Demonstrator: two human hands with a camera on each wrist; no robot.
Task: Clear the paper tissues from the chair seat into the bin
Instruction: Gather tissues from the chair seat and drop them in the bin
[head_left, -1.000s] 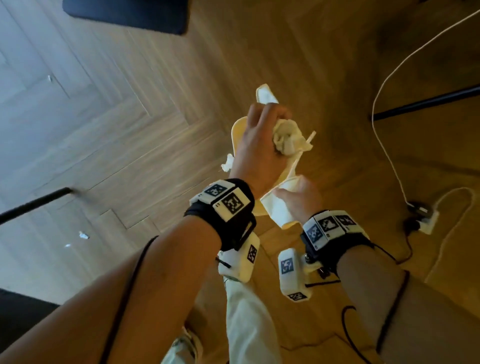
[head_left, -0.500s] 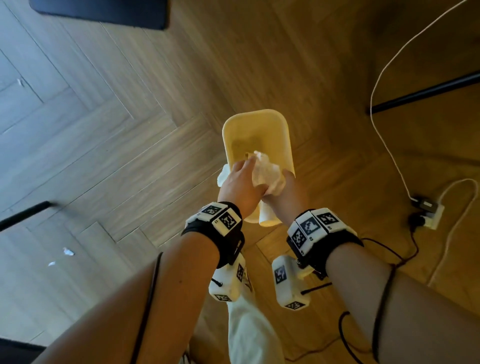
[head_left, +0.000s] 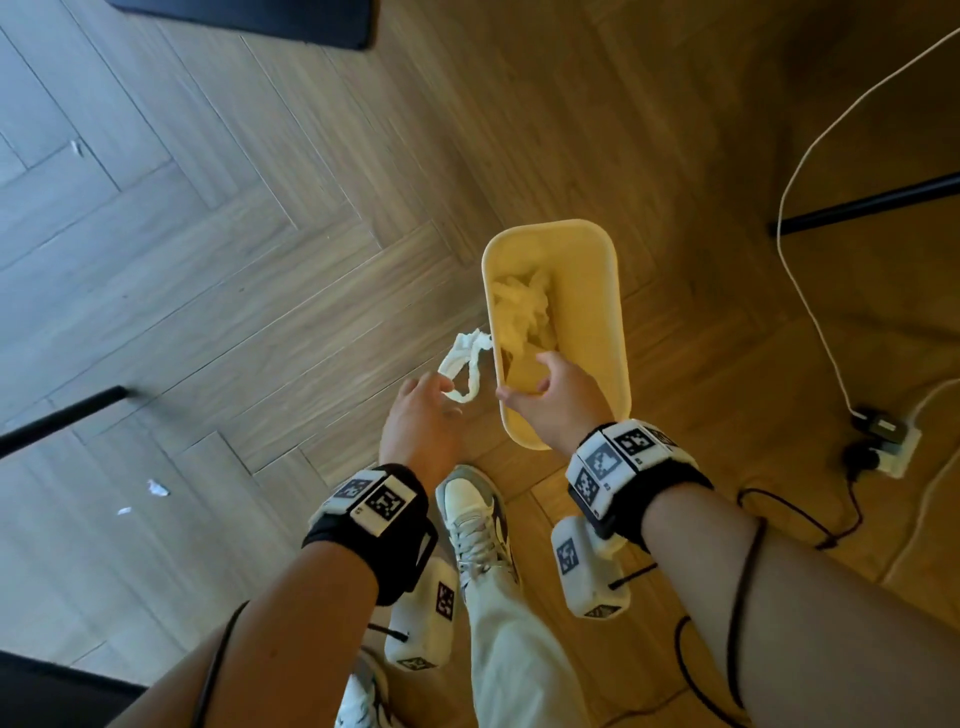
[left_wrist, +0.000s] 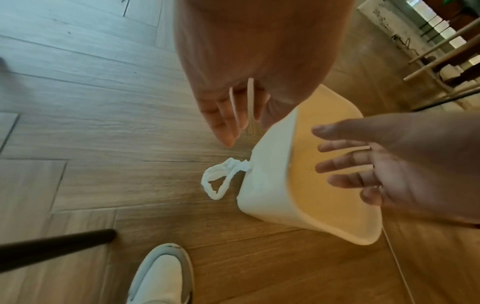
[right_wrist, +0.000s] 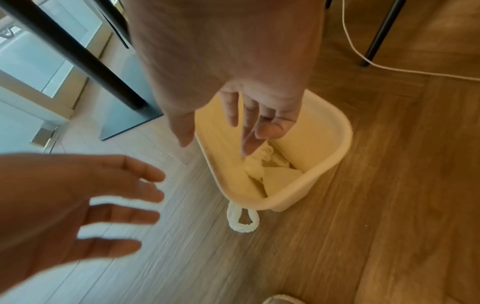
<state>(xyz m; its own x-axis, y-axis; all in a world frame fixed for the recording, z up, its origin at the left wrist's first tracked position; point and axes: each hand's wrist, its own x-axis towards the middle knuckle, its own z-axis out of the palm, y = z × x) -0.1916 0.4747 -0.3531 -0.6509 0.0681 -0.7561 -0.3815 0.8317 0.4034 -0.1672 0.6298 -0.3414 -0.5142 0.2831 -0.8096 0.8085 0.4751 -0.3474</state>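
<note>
Both our hands are empty. Left hand (head_left: 423, 415) sits low centre of the head view, over bare floor (head_left: 208, 312) just left of the bin (head_left: 618, 322); fingers spread and relaxed, gripping nothing. In the head view its fingertips overlap the lower end of a twisted tissue loop (head_left: 465, 366), but the wrist views show the loop lying on the floor with the fingers above it, apart.

Right hand (head_left: 550, 397) is over the near end of the bin mouth, fingers loosely extended and pointing down into it, holding nothing.

Crumpled tissues (head_left: 524, 312) lie inside the bin, towards its far half in the head view. The twisted loop is outside, on the floor, touching the bin's left wall; the left wrist view shows that contact clearly (left_wrist: 221, 179).

Our shoe (head_left: 475, 514) is bottom centre. Two small white scraps (head_left: 156, 488) lie on the floor at lower left. A white cable (head_left: 810, 260) runs down the right edge to a plug block (head_left: 883, 441). Dark furniture legs cross the left and right edges.
</note>
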